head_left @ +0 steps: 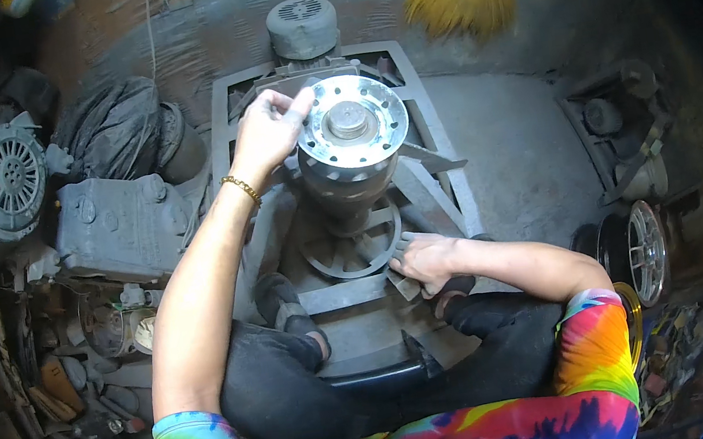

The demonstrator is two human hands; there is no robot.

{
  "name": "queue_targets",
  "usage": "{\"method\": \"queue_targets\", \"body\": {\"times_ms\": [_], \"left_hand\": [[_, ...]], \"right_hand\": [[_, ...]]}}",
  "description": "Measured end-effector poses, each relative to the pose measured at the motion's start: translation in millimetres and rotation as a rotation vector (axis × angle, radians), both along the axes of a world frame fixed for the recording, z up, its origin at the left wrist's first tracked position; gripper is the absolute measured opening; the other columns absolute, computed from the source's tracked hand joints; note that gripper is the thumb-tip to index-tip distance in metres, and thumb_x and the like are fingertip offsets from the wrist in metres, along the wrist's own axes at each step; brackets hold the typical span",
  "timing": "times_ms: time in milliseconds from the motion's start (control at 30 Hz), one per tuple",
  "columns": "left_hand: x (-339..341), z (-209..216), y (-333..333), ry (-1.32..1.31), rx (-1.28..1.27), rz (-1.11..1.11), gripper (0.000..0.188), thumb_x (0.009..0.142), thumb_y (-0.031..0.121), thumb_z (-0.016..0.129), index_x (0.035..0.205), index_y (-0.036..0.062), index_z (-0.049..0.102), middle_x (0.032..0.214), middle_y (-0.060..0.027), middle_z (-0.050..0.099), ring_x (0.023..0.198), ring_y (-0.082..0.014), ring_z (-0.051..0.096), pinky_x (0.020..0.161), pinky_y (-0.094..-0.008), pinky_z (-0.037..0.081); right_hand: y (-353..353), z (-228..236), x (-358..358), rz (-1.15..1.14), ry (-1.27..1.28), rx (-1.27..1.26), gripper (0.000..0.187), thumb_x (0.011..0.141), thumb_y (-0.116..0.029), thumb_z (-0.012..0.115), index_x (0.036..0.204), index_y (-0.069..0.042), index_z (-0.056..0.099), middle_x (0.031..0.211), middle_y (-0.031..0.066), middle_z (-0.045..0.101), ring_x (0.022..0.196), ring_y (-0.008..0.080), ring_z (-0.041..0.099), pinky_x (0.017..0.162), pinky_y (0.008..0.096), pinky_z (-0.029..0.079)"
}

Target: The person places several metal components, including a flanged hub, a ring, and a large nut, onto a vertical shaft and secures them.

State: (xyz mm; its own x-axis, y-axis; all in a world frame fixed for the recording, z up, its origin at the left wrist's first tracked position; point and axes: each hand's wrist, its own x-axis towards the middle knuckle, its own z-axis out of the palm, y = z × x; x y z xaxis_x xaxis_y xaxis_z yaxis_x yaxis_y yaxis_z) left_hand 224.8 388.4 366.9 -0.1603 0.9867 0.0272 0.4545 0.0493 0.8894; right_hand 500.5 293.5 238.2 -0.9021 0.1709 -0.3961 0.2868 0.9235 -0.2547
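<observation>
A shiny silver wheel rim (pixel 319 141) with holes around its face sits on top of a machine's upright spindle, and a round cap (pixel 348 119) is at its centre. At its left edge, my left hand (pixel 269 130) has bent fingers, with the thumb against the rim's edge; the fingertips are partly hidden. Below the spindle, a grey handwheel (pixel 340 272) lies level. My right hand (pixel 428 261) is low at the handwheel's right side, its fingers curled at the edge, where the grip is partly hidden.
An electric motor (pixel 304 30) stands behind the spindle on a grey metal frame (pixel 424 112). A yellow broom (pixel 459 1) hangs at the wall. Left are a dusty motor (pixel 9 180) and a grey tank (pixel 117 228). More wheel rims (pixel 647 252) stand at right. My feet flank the frame's front bar.
</observation>
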Motion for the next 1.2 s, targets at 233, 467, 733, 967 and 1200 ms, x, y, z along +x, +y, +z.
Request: {"method": "queue_targets", "body": {"times_ms": [233, 467, 733, 967, 1200], "left_hand": [[-35.2, 61.4, -30.3, 0.194, 0.494, 0.157, 0.033, 0.092, 0.034, 0.064, 0.080, 0.0026, 0.063, 0.060, 0.0022, 0.052, 0.056, -0.0057, 0.046, 0.054, -0.0226, 0.039], [-49.5, 147.5, -135.3, 0.199, 0.437, -0.391, 0.048, 0.088, 0.041, 0.065, 0.114, 0.0007, 0.063, 0.093, -0.0071, 0.064, 0.081, -0.0137, 0.062, 0.072, -0.0268, 0.050], [13.3, 92.6, -206.7, 0.231, 0.691, -0.324, 0.112, 0.061, 0.039, 0.089, 0.144, -0.0058, 0.029, 0.143, -0.0233, 0.041, 0.125, -0.0365, 0.046, 0.106, -0.0440, 0.039], [-45.1, 137.1, -224.3, 0.623, 0.979, 0.049, 0.097, 0.065, 0.040, 0.088, 0.133, -0.0105, 0.041, 0.121, -0.0223, 0.054, 0.110, -0.0348, 0.057, 0.095, -0.0409, 0.048], [-223.2, 272.1, -176.2, 0.987, 0.888, 0.863, 0.088, 0.063, 0.053, 0.085, 0.119, -0.0076, 0.056, 0.111, -0.0228, 0.066, 0.101, -0.0306, 0.065, 0.092, -0.0377, 0.048]], "right_hand": [[-5.2, 76.9, -30.1, 0.054, 0.191, 0.030, 0.067, 0.055, -0.031, 0.079, 0.105, 0.006, 0.057, 0.087, 0.0164, 0.065, 0.093, 0.0336, 0.061, 0.088, 0.0397, 0.045], [-24.5, 218.4, -42.8, -0.003, 0.749, 0.199, 0.068, 0.078, -0.049, 0.065, 0.116, 0.006, 0.054, 0.110, 0.0202, 0.061, 0.094, 0.0335, 0.059, 0.084, 0.0429, 0.045], [-29.6, 218.8, -64.4, -0.118, 1.305, 0.391, 0.076, 0.072, -0.044, 0.080, 0.122, 0.003, 0.046, 0.117, 0.0227, 0.056, 0.099, 0.0353, 0.059, 0.083, 0.0452, 0.046], [-28.5, 228.8, -87.1, 0.009, 1.263, 0.271, 0.070, 0.071, -0.028, 0.082, 0.126, 0.002, 0.050, 0.114, 0.0214, 0.059, 0.102, 0.0362, 0.060, 0.085, 0.0434, 0.050], [-8.3, 204.2, 8.8, -0.294, 0.666, 0.067, 0.035, 0.079, -0.026, 0.072, 0.103, -0.002, 0.066, 0.079, 0.0123, 0.064, 0.071, 0.0257, 0.063, 0.067, 0.0358, 0.050]]}}
